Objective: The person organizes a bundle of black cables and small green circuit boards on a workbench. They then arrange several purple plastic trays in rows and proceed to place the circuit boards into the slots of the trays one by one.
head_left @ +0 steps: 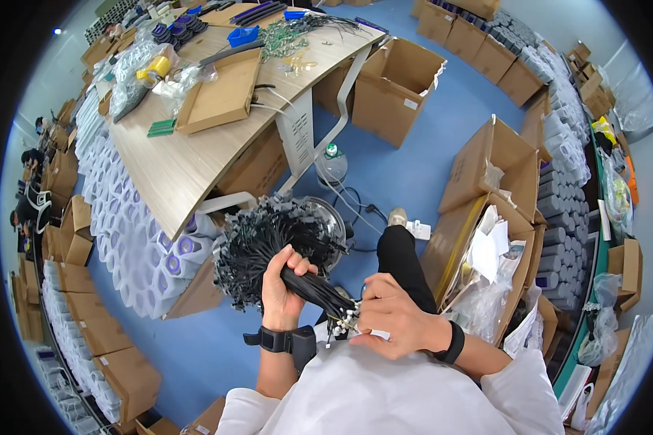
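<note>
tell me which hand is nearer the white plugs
Right. The right hand is right by the white plugs; the left hand grips the black cables farther from them.

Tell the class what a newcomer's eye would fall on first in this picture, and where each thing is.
Most striking is the thick bundle of black cables near the middle, gripped by the left hand, with the right hand at its white-tipped ends. Next comes the cluttered pale table at upper left, then the vivid blue floor right of it.
</note>
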The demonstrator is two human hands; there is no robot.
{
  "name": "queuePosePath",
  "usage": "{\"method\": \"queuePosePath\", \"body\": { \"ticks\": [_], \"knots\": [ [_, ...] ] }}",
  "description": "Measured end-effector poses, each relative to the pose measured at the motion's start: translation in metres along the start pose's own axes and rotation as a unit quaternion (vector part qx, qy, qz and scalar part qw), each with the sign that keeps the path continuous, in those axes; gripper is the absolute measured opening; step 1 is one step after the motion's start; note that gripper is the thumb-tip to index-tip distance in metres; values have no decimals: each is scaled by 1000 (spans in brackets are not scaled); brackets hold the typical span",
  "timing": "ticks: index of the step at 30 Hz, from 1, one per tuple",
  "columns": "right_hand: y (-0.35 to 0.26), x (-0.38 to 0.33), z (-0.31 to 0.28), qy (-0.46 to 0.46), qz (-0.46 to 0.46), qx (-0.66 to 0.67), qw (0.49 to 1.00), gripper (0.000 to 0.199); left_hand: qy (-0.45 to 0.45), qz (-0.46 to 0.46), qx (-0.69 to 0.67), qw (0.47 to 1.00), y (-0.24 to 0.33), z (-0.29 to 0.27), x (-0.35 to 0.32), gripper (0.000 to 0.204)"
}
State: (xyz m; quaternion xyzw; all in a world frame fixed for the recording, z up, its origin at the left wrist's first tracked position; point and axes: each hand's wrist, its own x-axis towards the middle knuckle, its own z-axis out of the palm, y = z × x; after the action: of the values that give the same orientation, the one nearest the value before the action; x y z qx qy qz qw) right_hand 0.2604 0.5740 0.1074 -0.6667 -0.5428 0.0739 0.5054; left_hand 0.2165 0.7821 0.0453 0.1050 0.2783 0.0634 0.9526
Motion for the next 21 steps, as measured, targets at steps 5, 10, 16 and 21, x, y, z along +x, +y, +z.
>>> {"method": "queuePosePath", "body": {
  "ticks": [5,10,16,21],
  "knots": [
    [32,22,-34,-35,0,-4,999,18,-37,-37,-113,992,9,12,15,18],
    [87,54,-70,-86,-15,80,993,16,-66,-21,-155,985,15,31,42,20],
    [183,82,-134,-77,22,163,983,17,-69,92,-224,968,-12,86,119,20],
    [287,94,-218,-55,87,193,976,13,-43,250,-226,941,-65,150,233,21]
  ]
}}
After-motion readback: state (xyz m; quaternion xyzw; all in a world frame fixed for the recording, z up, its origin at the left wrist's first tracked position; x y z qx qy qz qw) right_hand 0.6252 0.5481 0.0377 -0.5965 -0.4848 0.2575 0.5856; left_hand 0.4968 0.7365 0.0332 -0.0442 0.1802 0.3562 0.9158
